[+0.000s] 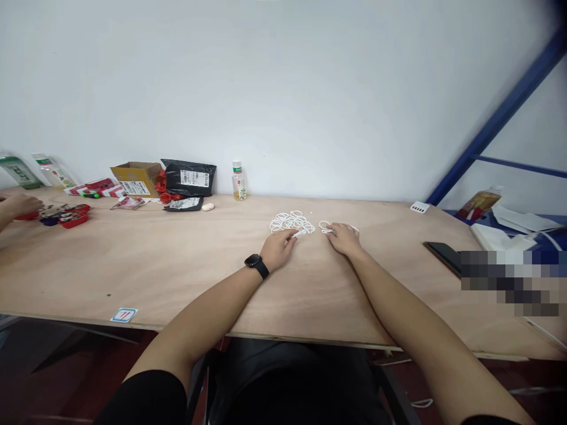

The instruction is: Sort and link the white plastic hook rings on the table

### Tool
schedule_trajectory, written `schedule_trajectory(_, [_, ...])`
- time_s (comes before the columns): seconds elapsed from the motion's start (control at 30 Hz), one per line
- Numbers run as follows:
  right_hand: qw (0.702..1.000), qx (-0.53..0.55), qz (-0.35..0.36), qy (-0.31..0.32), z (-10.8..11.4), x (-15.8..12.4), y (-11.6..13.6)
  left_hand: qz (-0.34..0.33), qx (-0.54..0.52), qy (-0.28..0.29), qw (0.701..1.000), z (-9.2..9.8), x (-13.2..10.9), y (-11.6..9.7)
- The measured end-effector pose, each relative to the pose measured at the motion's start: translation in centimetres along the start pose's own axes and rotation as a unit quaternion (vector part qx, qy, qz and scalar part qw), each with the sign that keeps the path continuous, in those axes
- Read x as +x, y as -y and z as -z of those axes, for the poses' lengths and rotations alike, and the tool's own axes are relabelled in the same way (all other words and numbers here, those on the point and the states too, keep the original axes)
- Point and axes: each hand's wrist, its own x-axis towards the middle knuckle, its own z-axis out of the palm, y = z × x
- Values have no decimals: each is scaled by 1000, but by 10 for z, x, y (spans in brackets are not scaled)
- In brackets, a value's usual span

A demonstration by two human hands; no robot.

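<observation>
A pile of thin white rings (289,221) lies on the wooden table in front of me. My left hand (277,248), with a black watch on its wrist, is at the near edge of the pile. Its thumb and fingers are closed on a small white piece (300,234), apparently one of the rings. To the right of the pile, my right hand (346,238) rests low on the table. Its fingers are pinched on a white ring (326,231), and another white loop (325,224) shows just beyond them. My palm and fingers partly hide these pieces.
A drink bottle (239,182), black parcels (189,178) and an open carton (137,179) stand along the wall. At far left, another person's hand (20,206) is by red trays (74,216). A phone (443,258) and a white charger (419,207) lie to the right.
</observation>
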Motion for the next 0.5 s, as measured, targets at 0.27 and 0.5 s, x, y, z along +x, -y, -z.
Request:
schedule_trajectory(0.27, [956, 274, 81, -61, 8, -14, 44, 31, -51, -33, 998, 0, 2, 2])
schedule_trajectory(0.5, [838, 535, 55, 87, 3, -27, 79, -48, -50, -7, 998, 2, 1, -1])
